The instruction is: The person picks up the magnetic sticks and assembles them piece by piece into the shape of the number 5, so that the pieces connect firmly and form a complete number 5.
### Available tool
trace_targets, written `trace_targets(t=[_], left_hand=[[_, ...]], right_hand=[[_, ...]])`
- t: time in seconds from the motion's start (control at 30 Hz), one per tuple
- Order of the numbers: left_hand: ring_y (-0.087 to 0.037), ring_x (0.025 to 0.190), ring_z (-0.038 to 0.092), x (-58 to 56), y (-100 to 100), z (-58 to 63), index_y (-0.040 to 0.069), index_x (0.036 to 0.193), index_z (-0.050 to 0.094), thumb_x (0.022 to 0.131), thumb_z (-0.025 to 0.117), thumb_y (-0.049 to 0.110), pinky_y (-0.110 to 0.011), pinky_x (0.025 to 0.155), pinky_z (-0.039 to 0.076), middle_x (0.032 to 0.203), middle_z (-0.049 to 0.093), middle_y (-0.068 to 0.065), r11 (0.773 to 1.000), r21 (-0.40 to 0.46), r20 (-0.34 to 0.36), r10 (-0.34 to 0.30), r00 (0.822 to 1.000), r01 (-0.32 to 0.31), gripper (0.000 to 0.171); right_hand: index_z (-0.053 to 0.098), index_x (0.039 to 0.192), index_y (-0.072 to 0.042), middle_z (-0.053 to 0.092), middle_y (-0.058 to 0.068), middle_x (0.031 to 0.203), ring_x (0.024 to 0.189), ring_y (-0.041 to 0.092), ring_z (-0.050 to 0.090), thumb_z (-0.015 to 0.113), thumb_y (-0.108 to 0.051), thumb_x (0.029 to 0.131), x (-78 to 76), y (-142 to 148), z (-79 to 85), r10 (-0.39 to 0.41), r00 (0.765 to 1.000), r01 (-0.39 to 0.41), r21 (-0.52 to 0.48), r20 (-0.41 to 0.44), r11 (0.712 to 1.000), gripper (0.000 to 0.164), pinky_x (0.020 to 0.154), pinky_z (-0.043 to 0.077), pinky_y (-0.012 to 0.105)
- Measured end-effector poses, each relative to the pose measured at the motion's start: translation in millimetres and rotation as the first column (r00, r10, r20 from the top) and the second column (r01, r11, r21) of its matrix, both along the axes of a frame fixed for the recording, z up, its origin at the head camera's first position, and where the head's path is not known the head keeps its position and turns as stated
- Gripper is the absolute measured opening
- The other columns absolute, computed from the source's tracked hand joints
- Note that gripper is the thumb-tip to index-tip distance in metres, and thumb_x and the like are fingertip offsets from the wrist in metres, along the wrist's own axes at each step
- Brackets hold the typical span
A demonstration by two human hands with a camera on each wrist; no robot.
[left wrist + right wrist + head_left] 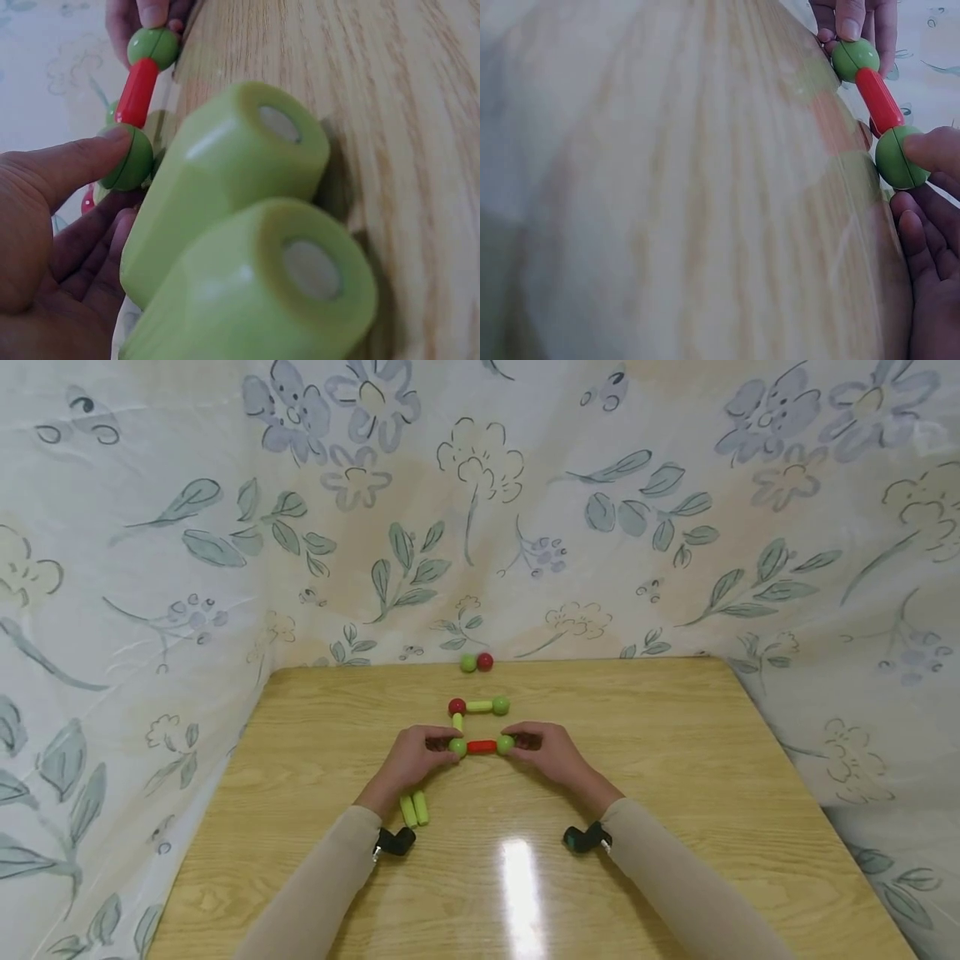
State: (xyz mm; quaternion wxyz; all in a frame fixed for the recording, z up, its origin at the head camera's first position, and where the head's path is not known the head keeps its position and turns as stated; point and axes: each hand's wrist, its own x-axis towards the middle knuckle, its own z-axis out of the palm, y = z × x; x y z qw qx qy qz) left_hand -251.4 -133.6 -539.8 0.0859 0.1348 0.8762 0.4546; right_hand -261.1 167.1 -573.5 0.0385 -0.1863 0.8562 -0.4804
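A red rod (pixel 482 747) lies crosswise between two green balls, one at each end. My left hand (pixel 412 758) pinches the left green ball (pixel 458 747) between thumb and fingers. At the other end, my right hand (pixel 551 750) grips the right green ball (pixel 506 744) the same way. From the left ball a short yellow-green rod (pixel 457 722) runs back to a red ball (pixel 457 707). Another yellow-green rod (pixel 479 707) links that red ball to a far green ball (pixel 501 705). Both thumbs press on their balls in the wrist views.
Two loose yellow-green rods (pixel 225 161) with silvery end discs lie side by side by my left wrist. At the table's back edge sit a loose green ball (pixel 468 663) and a red one (pixel 485 662). Flowered cloth (pixel 480 510) hangs behind the wooden table (pixel 637 718).
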Motion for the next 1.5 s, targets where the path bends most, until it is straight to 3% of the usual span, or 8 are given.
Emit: trace_targets(t=[0.73, 1.07, 1.17, 1.3, 1.5], left_hand=[[-0.015, 0.094, 0.066, -2.4, -1.0, -2.9, 0.017, 0.126, 0.083, 0.093, 0.089, 0.016, -0.036, 0.085, 0.056, 0.106, 0.075, 0.003, 1.000, -0.002, 0.001, -0.005, 1.000, 0.005, 0.034], [-0.016, 0.097, 0.066, -1.5, -3.8, -2.8, 0.015, 0.131, 0.081, 0.096, 0.087, 0.018, -0.037, 0.087, 0.057, 0.108, 0.075, 0.001, 1.000, 0.013, -0.001, -0.029, 1.000, 0.029, 0.036], [-0.017, 0.099, 0.069, -0.8, -5.5, -2.2, 0.013, 0.138, 0.076, 0.096, 0.087, 0.018, -0.038, 0.091, 0.059, 0.113, 0.077, -0.001, 0.999, 0.028, -0.017, -0.028, 0.999, 0.028, 0.044], [-0.021, 0.104, 0.072, 2.7, -10.7, 1.4, 0.010, 0.147, 0.069, 0.098, 0.085, 0.019, -0.042, 0.095, 0.060, 0.120, 0.077, -0.007, 0.999, 0.028, -0.039, -0.024, 0.999, 0.026, 0.052], [-0.027, 0.111, 0.071, 20.2, -28.9, 15.3, 0.004, 0.144, 0.069, 0.102, 0.080, 0.019, -0.049, 0.100, 0.057, 0.128, 0.075, -0.011, 1.000, 0.002, -0.043, -0.017, 0.999, 0.017, 0.046]], right_hand=[[0.081, 0.128, -0.020, 0.076, -0.005, 0.113, 0.104, 0.017, 0.069, 0.079, -0.024, 0.103, -1.4, 3.4, 2.3, 0.008, 1.000, -0.007, -0.022, 0.031, 1.000, 0.026, 0.092, 0.057, 0.039], [0.082, 0.129, -0.022, 0.077, -0.005, 0.120, 0.110, 0.016, 0.069, 0.078, -0.027, 0.104, -2.9, 5.5, 1.7, 0.008, 0.999, -0.007, -0.012, 0.049, 1.000, 0.026, 0.098, 0.057, 0.042], [0.082, 0.128, -0.021, 0.077, -0.004, 0.120, 0.111, 0.017, 0.069, 0.078, -0.027, 0.104, -1.7, 6.4, 3.4, 0.005, 0.999, -0.004, -0.017, 0.046, 1.000, 0.025, 0.098, 0.057, 0.042], [0.082, 0.128, -0.019, 0.077, -0.003, 0.121, 0.111, 0.018, 0.070, 0.078, -0.025, 0.104, -1.4, 5.9, 5.2, 0.005, 0.999, -0.005, -0.023, 0.031, 1.000, 0.025, 0.099, 0.057, 0.043], [0.081, 0.129, -0.017, 0.077, -0.001, 0.122, 0.113, 0.019, 0.069, 0.077, -0.027, 0.104, -1.4, 5.7, 3.5, 0.022, 0.999, -0.020, -0.052, 0.038, 0.998, 0.027, 0.101, 0.056, 0.043]])
